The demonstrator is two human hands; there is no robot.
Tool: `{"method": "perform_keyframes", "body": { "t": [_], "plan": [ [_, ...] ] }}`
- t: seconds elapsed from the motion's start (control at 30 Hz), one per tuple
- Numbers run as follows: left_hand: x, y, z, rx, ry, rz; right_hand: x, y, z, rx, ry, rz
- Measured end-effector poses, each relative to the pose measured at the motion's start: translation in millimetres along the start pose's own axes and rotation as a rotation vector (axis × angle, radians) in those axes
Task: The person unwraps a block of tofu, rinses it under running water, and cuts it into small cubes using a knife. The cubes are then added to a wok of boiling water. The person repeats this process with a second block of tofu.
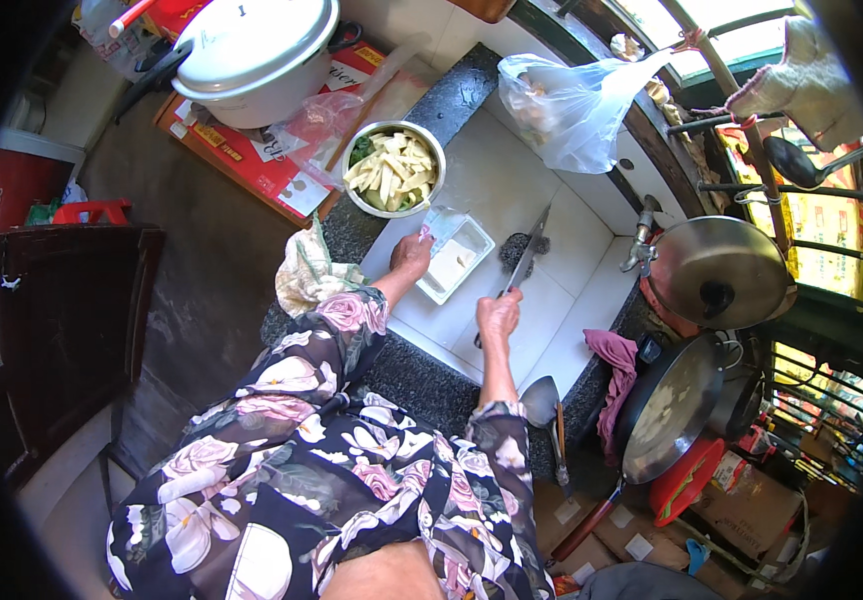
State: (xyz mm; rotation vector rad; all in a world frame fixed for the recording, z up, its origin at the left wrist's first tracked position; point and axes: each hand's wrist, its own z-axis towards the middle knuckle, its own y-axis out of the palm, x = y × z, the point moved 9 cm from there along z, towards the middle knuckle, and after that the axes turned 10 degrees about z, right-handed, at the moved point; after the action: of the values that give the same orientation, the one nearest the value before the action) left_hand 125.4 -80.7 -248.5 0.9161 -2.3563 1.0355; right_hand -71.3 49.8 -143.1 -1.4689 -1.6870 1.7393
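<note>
My left hand (410, 256) grips the left edge of a white plastic tray (481, 238), where clear film (443, 222) is partly peeled back. A pale block, apparently tofu (446, 266), lies inside the tray. In my right hand (499, 316) is the handle of a kitchen knife (525, 264), its blade pointing away from me. Beneath the blade, dark steel-wool scourers (511, 252) rest on the white-tiled sink floor (574, 255). Beyond my left hand, a metal bowl (440, 154) holds pale cut strips (394, 166) over green pieces.
A lidded pot (251, 90) stands on cardboard at upper left. A cloth (311, 274) hangs over the sink's left edge. At right are a tap (638, 244), a pan lid (716, 274), a wok (671, 412) and a spatula (542, 401). A plastic bag (566, 112) hangs above.
</note>
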Motion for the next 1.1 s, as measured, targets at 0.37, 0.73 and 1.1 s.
{"method": "perform_keyframes", "body": {
  "t": [0.37,0.73,1.1],
  "plan": [
    [-10.9,13.7,1.9,-0.087,-0.099,-0.106,-46.5,-156.6,-38.5,-0.68,-0.126,-0.11],
    [-23.9,24.2,8.3,-0.071,-0.162,-0.191,-96.0,-144.1,-51.5,-0.849,-0.445,-0.364],
    [-11.9,10.2,0.3,-0.028,-0.112,-0.153,-114.3,-131.1,-46.6,-0.871,-0.46,-0.4]
  ]
}}
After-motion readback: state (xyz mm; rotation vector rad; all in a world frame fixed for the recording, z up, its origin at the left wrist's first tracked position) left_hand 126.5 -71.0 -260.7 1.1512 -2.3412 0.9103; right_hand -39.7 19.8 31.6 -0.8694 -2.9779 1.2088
